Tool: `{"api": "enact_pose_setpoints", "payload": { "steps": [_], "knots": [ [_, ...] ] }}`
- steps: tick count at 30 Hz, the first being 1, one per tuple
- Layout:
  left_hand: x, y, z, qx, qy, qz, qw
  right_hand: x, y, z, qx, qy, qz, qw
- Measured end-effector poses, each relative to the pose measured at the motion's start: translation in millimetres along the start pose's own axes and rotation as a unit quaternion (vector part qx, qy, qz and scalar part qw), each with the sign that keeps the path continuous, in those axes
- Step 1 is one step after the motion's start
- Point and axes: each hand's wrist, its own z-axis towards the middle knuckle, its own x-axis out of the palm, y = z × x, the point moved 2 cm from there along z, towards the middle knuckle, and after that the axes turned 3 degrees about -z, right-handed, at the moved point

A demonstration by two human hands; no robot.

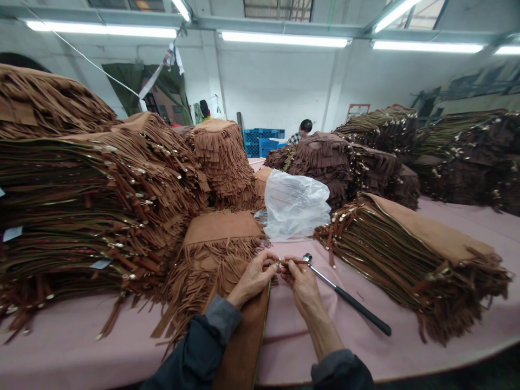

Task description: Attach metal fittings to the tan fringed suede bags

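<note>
My left hand (255,275) is closed in a pinch at the end of a brown suede fringed piece (239,330), by a small shiny metal fitting (279,263). Almost touching it, my right hand (301,283) pinches a thin brown leather strip (299,261) that meets the fitting. My fingertips partly hide the join between them. The suede piece runs down under my left forearm, with a metallic edge along its right side. Just right of my right hand lies a hammer (351,304) with a black handle, its metal head close to the strip.
Tall stacks of brown fringed pieces (150,179) rise at the left. Another pile (430,233) lies at the right on the pink cloth (292,346). Ahead stand a crumpled translucent plastic bag (296,203) and dark fringed stacks (325,162). A person (303,130) is behind them.
</note>
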Motion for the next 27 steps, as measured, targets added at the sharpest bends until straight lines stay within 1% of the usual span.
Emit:
{"api": "enact_pose_setpoints", "payload": {
  "steps": [4,9,12,15,17,23,27],
  "knots": [
    [0,2,-1,0.001,-0.006,0.028,1.0,-1,-4,1,0.008,0.022,-0.003,1.0],
    [-1,6,0,0.012,-0.016,0.081,0.997,-3,-6,2,0.012,0.018,-0.009,1.0],
    [-1,7,-1,0.02,-0.01,0.122,0.992,-4,-3,2,-0.006,0.012,-0.061,0.998],
    [-1,10,-2,0.017,-0.01,0.154,0.988,-3,0,1,-0.04,0.026,-0.136,0.99],
    [-2,12,-2,0.011,-0.012,0.156,0.988,-2,2,0,-0.049,0.032,-0.158,0.986],
    [-2,13,-2,-0.004,0.005,0.115,0.993,-2,3,-2,-0.034,0.035,-0.146,0.988],
    [-1,13,-2,0.008,-0.011,0.125,0.992,-1,7,-6,-0.05,0.058,-0.162,0.984]
  ]
}}
